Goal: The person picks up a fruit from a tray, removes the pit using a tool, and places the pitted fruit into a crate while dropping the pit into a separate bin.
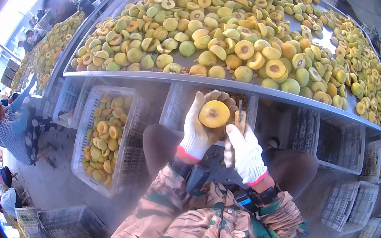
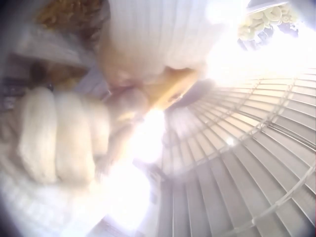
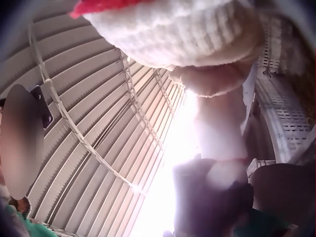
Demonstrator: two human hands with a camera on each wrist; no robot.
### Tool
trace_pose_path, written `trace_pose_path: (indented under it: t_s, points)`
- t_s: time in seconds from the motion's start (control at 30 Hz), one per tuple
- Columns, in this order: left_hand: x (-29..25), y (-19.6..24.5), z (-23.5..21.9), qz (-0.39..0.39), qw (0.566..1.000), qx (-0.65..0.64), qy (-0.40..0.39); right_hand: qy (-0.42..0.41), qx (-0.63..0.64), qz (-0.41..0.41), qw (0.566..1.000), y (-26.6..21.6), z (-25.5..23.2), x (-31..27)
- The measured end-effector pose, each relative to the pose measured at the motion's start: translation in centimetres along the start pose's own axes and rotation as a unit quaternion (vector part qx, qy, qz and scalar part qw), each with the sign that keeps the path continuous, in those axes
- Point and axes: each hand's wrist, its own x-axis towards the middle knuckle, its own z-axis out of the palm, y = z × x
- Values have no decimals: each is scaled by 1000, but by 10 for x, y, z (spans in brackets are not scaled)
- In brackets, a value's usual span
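In the head view my left hand (image 1: 195, 126), in a white knit glove with a pink cuff, grips a halved yellow peach (image 1: 214, 114). Its cut face is turned up, a dark pit spot at the centre. Close beside it, my gloved right hand (image 1: 247, 152) pinches a small tool (image 1: 240, 119) with a wood-coloured handle and a thin dark metal tip pointing away from me. The left wrist view is blurred and glaring; a yellow piece of peach (image 2: 175, 89) shows beneath the glove. In the right wrist view the right glove (image 3: 182, 32) hides the tool.
A metal-edged table (image 1: 232, 85) heaped with halved peaches (image 1: 202, 25) lies ahead. Under its edge stands a crate (image 1: 173, 107) behind my hands. To the left is a white crate (image 1: 124, 158) of peach halves; several crates (image 1: 340, 142) stand right. Another person (image 1: 14, 121) sits far left.
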Motion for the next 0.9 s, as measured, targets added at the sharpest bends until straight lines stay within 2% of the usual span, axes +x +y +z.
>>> trace_pose_path:
  t_s: [0.03, 0.13, 0.17, 0.27, 0.3, 0.4, 0.47, 0.5, 0.57, 0.67, 0.77, 0.8, 0.87, 0.9]
  points:
    - [-1, 0, 2, -29, 999, -38, -12, 6, 24, -5, 1000, 0, 0, 4]
    - [-4, 3, 4, -28, 999, -13, 16, 0, 9, -18, 1000, -5, 4, 3]
    - [-4, 1, 0, -4, 999, 51, 12, -2, 16, -32, 999, -6, 6, 4]
    - [-6, -1, -8, 9, 969, 230, -93, 1, 23, -83, 996, -8, 5, 9]
    - [-7, 2, -7, -14, 960, 265, -95, 2, 15, -104, 994, -10, 1, 13]
    - [-18, 3, -1, -59, 973, 203, -98, -4, -3, -141, 990, -15, -2, 13]
    - [-20, 2, -1, -54, 970, 203, -125, 0, -27, -159, 987, -7, -6, 16]
    - [-18, 3, -6, -56, 966, 217, -132, 16, -104, -216, 971, 1, -11, 20]
    - [-19, 8, -16, -66, 946, 282, -143, 44, -255, -322, 911, 13, -20, 25]
    - [-27, 17, -15, -52, 902, 393, -169, 45, -342, -481, 806, 10, -23, 27]
    - [-34, 24, -9, -20, 848, 499, -177, 23, -321, -320, 891, -2, -21, 13]
    - [-35, 25, -9, -10, 832, 523, -187, 17, -311, -311, 898, -2, -21, 14]
    - [-27, 24, -20, 0, 838, 505, -206, 6, -291, -291, 911, 0, -22, 16]
    - [-26, 23, -25, 4, 841, 496, -215, -14, -217, -222, 951, -3, -21, 14]
